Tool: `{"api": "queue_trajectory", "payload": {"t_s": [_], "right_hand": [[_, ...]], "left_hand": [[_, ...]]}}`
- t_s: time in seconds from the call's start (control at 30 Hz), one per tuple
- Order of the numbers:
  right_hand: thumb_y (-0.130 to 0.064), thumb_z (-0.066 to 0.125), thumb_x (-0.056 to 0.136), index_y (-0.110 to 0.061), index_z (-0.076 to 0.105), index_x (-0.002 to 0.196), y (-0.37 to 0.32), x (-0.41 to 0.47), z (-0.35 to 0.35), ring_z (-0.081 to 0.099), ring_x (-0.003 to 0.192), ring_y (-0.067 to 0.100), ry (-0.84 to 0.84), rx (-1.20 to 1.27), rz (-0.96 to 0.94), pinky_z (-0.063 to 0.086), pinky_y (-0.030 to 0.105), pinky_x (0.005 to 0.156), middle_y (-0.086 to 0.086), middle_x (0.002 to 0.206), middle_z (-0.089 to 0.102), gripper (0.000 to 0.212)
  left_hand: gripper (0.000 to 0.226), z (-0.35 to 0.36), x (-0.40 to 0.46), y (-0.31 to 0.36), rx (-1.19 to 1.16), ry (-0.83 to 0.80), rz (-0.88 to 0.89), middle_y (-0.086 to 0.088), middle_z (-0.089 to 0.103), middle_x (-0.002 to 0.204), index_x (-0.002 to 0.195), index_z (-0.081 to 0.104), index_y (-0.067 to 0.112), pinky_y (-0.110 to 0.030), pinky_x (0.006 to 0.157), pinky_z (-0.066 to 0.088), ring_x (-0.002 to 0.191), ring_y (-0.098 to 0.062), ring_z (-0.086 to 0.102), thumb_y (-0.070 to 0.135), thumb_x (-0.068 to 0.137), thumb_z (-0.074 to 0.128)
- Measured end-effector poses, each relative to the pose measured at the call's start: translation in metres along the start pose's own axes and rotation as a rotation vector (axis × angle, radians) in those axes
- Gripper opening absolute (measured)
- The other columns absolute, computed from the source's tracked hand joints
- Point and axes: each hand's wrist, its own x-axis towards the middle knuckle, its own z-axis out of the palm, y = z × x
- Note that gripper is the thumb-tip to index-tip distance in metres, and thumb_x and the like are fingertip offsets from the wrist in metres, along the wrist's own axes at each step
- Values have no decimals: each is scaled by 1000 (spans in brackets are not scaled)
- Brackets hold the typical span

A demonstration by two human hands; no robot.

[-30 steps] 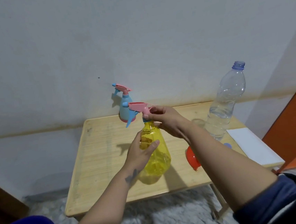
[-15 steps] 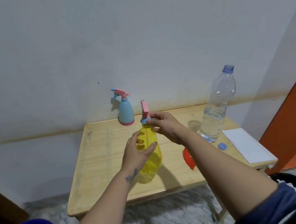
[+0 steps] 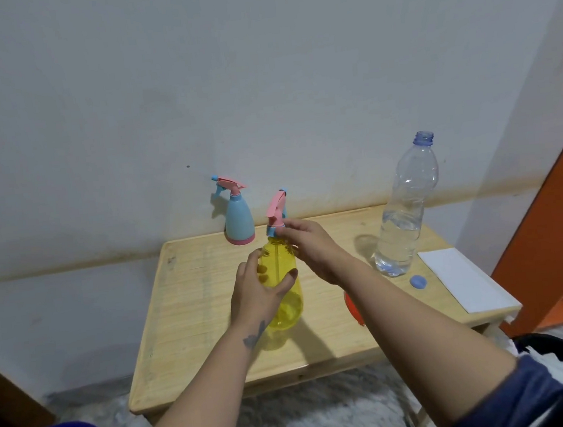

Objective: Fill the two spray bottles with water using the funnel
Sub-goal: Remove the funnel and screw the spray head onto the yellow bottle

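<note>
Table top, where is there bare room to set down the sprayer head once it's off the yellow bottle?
Bare wood lies left of the yellow bottle, out to the table edge, in front of the blue spray bottle. The right side is crowded: water bottle, blue cap, white sheet, red funnel.

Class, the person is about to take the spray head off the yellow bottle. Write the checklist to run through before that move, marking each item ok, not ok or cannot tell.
1. Left hand steadies the yellow bottle: ok.
2. Right hand has a grip on the blue collar: ok.
3. Collar fully unscrewed: cannot tell.
4. Water bottle uncapped, water inside, blue cap on the table: ok.
5. Orange funnel within reach: ok, though partly hidden by the right arm.
6. Blue spray bottle standing clear at the back: ok.
</note>
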Motion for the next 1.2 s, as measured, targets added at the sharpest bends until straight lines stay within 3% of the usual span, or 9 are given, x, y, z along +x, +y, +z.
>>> {"api": "queue_trajectory", "payload": {"t_s": [0.07,0.23,0.37,0.5,0.63,0.8,0.97,1.07,1.2], "right_hand": [[-14,64,90,-8,66,110,-1,0,-2,61,86,14,7,-32,-9,50,26,80,4,95,67,21],[-18,82,73,-17,52,94,1,-3,1,66,93,23,160,-100,-39,54,34,83,13,102,69,37],[-29,78,77,-13,55,116,-4,-5,2,64,102,21,80,-84,-18,52,36,94,10,110,69,48],[-29,58,93,-18,68,98,-9,-7,1,62,98,20,-12,-66,-10,48,35,90,6,102,69,15],[-40,74,75,-8,67,96,-5,-6,9,67,95,31,179,-175,-43,53,43,86,17,99,72,38],[-39,68,84,-18,57,75,-3,-13,24,39,58,5,325,-305,-142,32,22,59,-11,60,42,26],[-45,78,73,-12,63,92,-6,-15,33,57,77,12,495,-254,-91,41,23,64,-4,82,62,41],[-46,66,83,-14,58,96,-10,-19,36,52,73,8,390,-201,-98,35,20,58,-10,78,55,36],[-26,51,95,-15,62,104,-18,-19,31,53,87,16,164,-208,-95,41,26,70,-2,90,60,18]], "left_hand": [[65,-1,-1,1,1,4,8,9,46,116,131,43,35,-27,76,41,105,-11,50,52,75,72],[66,-2,-4,9,8,-3,18,10,47,116,131,44,37,-26,77,40,108,-8,50,53,74,72],[68,-2,-6,11,17,13,19,9,48,117,132,43,37,-27,76,43,110,-9,51,57,73,70],[70,-3,-7,10,15,30,10,8,48,118,135,42,38,-29,78,46,112,-12,50,57,74,70],[73,0,-11,14,46,53,-4,7,48,120,136,40,35,-30,76,46,110,-13,51,60,73,69],[69,2,-12,16,71,133,-59,5,49,122,134,41,36,-34,73,50,100,-20,57,48,74,74],[63,5,-15,21,106,132,-43,4,48,117,132,41,35,-35,72,50,94,-23,58,31,78,73],[62,3,-14,23,139,145,-23,2,47,110,132,41,34,-35,72,50,90,-24,58,28,78,71],[63,-3,-6,21,163,176,-81,3,46,112,135,37,39,-32,67,46,82,-20,53,34,82,69]]}}
